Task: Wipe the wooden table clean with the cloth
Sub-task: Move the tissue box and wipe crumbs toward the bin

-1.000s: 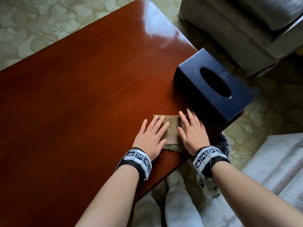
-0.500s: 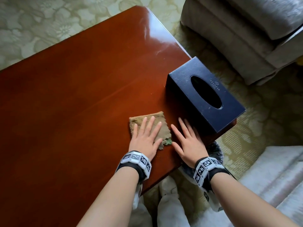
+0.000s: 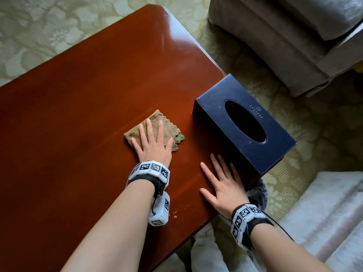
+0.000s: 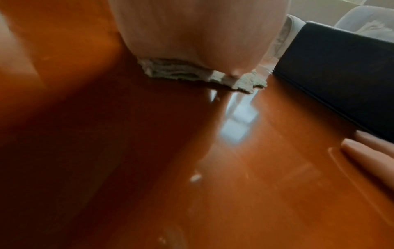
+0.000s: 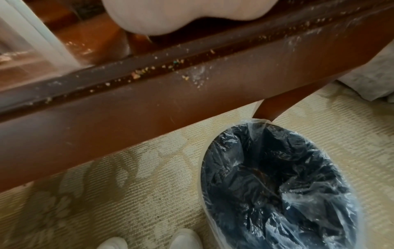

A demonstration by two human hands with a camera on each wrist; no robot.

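Note:
A folded tan cloth lies on the glossy reddish wooden table, left of a navy tissue box. My left hand presses flat on it with straight, spread fingers; the left wrist view shows the cloth's edge under the palm. My right hand rests flat on bare wood near the table's near edge, fingertips at the foot of the box, holding nothing. A few crumbs lie near the near edge, and more crumbs sit along the table's rim groove.
The navy tissue box stands at the table's right corner. A bin lined with clear plastic sits on the carpet below that corner, beside a table leg. A grey armchair is far right, a pale sofa near right.
My left hand has slid the cloth left and away from the tissue box. My right hand came off the cloth and now rests on bare wood beside the box.

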